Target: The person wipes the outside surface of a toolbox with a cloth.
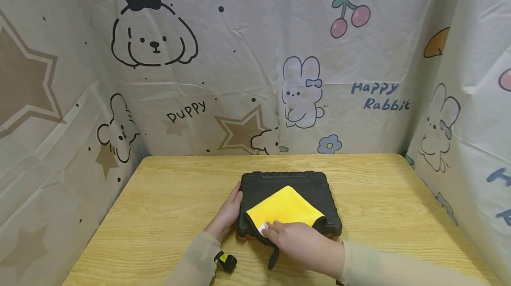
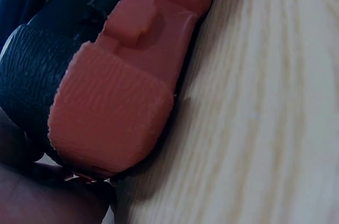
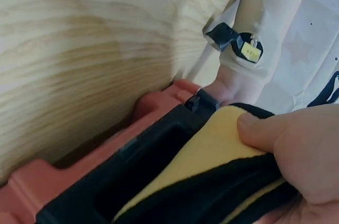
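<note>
A black rugged plastic case with red-orange corner bumpers [image 1: 289,188] lies flat on the light wooden table [image 1: 167,206], near the front edge and roughly centred. Its long axis runs left to right across the table; the ribbed handle edge faces away from the person, toward the cartoon-printed backdrop sheet [image 1: 255,64].

A yellow square cloth with dark edging [image 1: 284,208] lies on the case's top face, turned so one corner points away from the person and one toward them. Its near portion sits under the right hand [image 1: 303,244].

Right hand: the fingertips [image 1: 268,227] press down on the cloth's near corner; in the right wrist view the thumb [image 3: 259,131] lies on the yellow face with the dark edge beneath it, so the cloth is pinched at that corner.

Left hand [image 1: 227,215]: set against the left short side of the case, fingers extended along that edge and touching it. In the left wrist view the red-orange bumper [image 2: 122,91] sits directly beside the palm. Whether the fingers curl beneath the case cannot be determined.
</note>
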Available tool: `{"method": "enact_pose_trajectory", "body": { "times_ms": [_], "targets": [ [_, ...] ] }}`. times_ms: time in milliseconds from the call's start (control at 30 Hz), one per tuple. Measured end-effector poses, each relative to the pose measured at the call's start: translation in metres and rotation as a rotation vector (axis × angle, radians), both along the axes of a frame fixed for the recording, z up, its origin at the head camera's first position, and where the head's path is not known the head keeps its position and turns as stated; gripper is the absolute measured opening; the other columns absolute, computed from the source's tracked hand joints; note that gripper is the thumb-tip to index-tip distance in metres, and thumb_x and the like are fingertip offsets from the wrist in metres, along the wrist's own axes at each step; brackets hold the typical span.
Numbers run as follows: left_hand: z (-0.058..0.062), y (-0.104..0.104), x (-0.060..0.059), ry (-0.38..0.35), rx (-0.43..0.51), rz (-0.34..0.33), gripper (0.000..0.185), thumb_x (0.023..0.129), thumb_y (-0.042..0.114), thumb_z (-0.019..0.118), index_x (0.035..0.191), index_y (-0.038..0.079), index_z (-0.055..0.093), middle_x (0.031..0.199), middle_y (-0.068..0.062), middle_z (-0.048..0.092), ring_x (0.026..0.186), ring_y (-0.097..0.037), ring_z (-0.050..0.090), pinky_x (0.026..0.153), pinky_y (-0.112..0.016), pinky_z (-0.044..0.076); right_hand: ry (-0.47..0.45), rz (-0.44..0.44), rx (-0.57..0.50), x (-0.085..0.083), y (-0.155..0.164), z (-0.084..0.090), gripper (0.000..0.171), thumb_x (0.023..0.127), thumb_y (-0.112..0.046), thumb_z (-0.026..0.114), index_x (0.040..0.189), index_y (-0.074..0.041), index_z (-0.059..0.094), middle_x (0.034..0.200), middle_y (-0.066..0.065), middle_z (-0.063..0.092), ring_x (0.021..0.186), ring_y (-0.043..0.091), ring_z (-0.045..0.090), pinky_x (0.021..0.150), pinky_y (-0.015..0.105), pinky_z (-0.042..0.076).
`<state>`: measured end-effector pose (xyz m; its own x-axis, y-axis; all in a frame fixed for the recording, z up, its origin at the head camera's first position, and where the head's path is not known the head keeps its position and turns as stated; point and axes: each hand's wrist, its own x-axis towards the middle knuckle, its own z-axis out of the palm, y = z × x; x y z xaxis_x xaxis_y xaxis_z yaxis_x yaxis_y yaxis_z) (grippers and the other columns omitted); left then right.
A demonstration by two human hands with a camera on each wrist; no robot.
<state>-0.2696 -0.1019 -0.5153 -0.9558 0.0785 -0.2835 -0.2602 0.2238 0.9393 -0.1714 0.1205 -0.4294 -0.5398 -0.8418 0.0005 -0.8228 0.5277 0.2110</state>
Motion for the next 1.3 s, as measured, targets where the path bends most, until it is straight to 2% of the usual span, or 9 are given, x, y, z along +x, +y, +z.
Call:
{"method": "enact_pose_trajectory", "body": {
  "times_ms": [200,267,367,567,767,1033,1300],
  "targets": [
    [0.0,0.0,-0.001,0.009,-0.011,0.001,0.057,0.114,0.035,0.028,0.167,0.021,0.015,0.174,-0.013,0.012,0.16,-0.041,0.007,0.127,-0.063,0.008,-0.101,-0.027,-0.064,-0.007,0.003,0.002,0.044,0.096,-0.007,0.07,0.139,-0.015,0.064,0.116,0.0,0.074,0.088,0.001,0.067,0.069,0.014,0.055],
    [0.0,0.0,-0.001,0.009,-0.012,0.003,0.056,0.114,0.034,0.028,0.167,0.022,0.015,0.174,-0.013,0.012,0.16,-0.041,0.007,0.127,-0.062,0.008,-0.14,-0.041,-0.085,-0.011,0.003,0.003,0.045,0.096,-0.006,0.071,0.139,-0.014,0.065,0.113,0.0,0.073,0.085,0.0,0.066,0.068,0.014,0.055],
    [0.001,0.0,0.0,0.009,-0.009,0.003,0.056,0.114,0.034,0.028,0.167,0.022,0.015,0.174,-0.013,0.013,0.16,-0.041,0.007,0.127,-0.062,0.008,-0.186,-0.072,-0.108,-0.016,0.002,0.003,0.045,0.095,-0.005,0.072,0.139,-0.014,0.065,0.113,0.0,0.074,0.087,0.001,0.068,0.072,0.015,0.056],
    [0.001,0.0,0.0,0.012,0.004,0.007,0.056,0.114,0.035,0.028,0.167,0.021,0.016,0.174,-0.014,0.013,0.159,-0.041,0.007,0.127,-0.063,0.008,-0.262,-0.141,-0.167,-0.03,0.0,0.004,0.044,0.094,-0.004,0.073,0.136,-0.015,0.067,0.123,0.0,0.075,0.107,0.009,0.072,0.087,0.023,0.06],
    [0.001,0.001,0.0,0.02,0.004,0.009,0.056,0.114,0.034,0.028,0.167,0.02,0.016,0.173,-0.014,0.012,0.159,-0.042,0.007,0.126,-0.063,0.007,-0.253,-0.178,-0.216,-0.051,0.004,0.002,0.042,0.091,-0.004,0.077,0.131,-0.014,0.07,0.119,0.0,0.077,0.106,0.011,0.073,0.09,0.026,0.06],
    [0.0,0.001,-0.001,0.029,0.009,-0.004,0.057,0.114,0.033,0.027,0.167,0.02,0.015,0.174,-0.013,0.012,0.159,-0.041,0.006,0.126,-0.064,0.007,-0.265,-0.24,-0.265,-0.076,0.008,0.0,0.035,0.094,-0.008,0.074,0.129,-0.011,0.072,0.122,0.003,0.076,0.112,0.016,0.073,0.098,0.033,0.059],
    [-0.003,0.0,-0.002,0.053,0.018,-0.013,0.056,0.114,0.03,0.027,0.167,0.017,0.015,0.173,-0.015,0.013,0.159,-0.042,0.006,0.127,-0.063,0.007,-0.241,-0.294,-0.294,-0.101,0.009,-0.003,0.031,0.097,-0.009,0.071,0.127,-0.01,0.072,0.12,0.005,0.076,0.11,0.019,0.072,0.1,0.037,0.058]
  ]
}}
